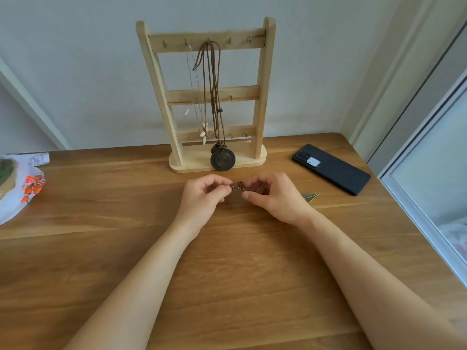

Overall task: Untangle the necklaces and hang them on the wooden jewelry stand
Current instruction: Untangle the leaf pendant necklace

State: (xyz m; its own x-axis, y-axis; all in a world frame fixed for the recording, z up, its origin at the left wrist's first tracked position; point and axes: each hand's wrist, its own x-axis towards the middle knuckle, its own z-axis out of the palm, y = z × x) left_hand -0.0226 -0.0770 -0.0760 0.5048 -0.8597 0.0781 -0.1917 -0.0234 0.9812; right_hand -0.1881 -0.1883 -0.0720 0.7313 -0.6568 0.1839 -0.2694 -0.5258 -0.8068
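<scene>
A wooden jewelry stand (pixel 262 97) rises at the back of the table. From its top bar hang a brown cord necklace with a dark round pendant (pixel 223 159) and a thin necklace with pale tooth-shaped charms (pixel 203 131). In front of the stand, my left hand (pixel 202 198) and my right hand (pixel 274 195) pinch a small brown tangled bunch of necklace cord (pixel 238 186) between their fingertips, just above the tabletop. A metal leaf-shaped pendant (pixel 310 196) peeks out from behind my right hand.
A black phone (pixel 331 169) lies on the wooden table (pixel 227 274) to the right of the stand. A white plastic bag with orange print (pixel 22 188) sits at the left edge. A window frame runs along the right side.
</scene>
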